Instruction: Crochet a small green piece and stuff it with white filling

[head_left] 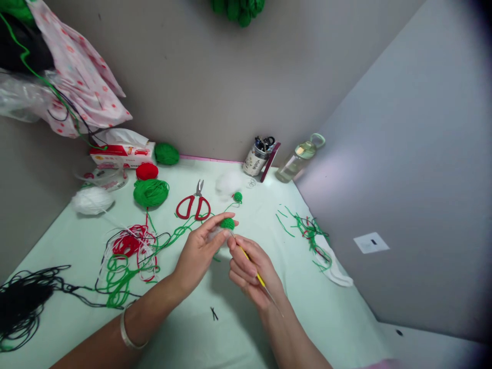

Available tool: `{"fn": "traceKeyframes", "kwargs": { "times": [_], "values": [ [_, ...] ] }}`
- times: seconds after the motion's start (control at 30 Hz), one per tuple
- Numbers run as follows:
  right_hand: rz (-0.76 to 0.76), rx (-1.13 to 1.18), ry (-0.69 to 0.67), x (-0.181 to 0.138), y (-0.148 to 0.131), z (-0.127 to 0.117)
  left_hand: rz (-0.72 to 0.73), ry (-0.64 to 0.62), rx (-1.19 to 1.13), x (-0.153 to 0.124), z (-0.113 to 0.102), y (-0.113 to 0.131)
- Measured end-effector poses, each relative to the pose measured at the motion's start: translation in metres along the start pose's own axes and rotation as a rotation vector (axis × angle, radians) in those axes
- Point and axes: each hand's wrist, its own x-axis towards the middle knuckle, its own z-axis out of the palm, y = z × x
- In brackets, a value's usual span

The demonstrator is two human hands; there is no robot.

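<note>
Between the thumb and fingers of my left hand (202,241) is a small green crochet piece (227,224), with a bit of white fluff (213,233) next to it. My right hand (253,266) is closed around a yellow-handled crochet hook (261,280), whose tip meets the edge of the green piece. Just beyond my hands lie a small green crocheted ball (238,197) and a puff of white stuffing (227,183). Red-handled scissors (196,205) rest to the left of them. My fingers partly hide the green piece.
Tangled red, white and green yarn (130,251) and black yarn (23,305) spread over the left side. Yarn balls (151,192) sit near a tissue box (126,155). At the back stand a pen holder (255,159) and a bottle (298,161). Green scraps (307,230) lie right.
</note>
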Motion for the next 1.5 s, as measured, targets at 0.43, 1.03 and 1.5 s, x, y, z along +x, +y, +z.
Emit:
{"fn": "traceKeyframes", "kwargs": {
  "times": [0.43, 1.03, 1.5],
  "values": [
    [-0.224, -0.652, 0.151, -0.015, 0.019, 0.014, 0.062, -0.030, 0.155, 0.002, -0.002, -0.004],
    [-0.180, -0.520, -0.216, -0.020, -0.041, 0.017, 0.193, 0.157, -0.032, 0.007, -0.031, 0.028],
    [-0.332, -0.797, -0.012, 0.015, -0.042, 0.008, -0.071, 0.016, -0.372, 0.004, -0.018, 0.023]
  ]
}}
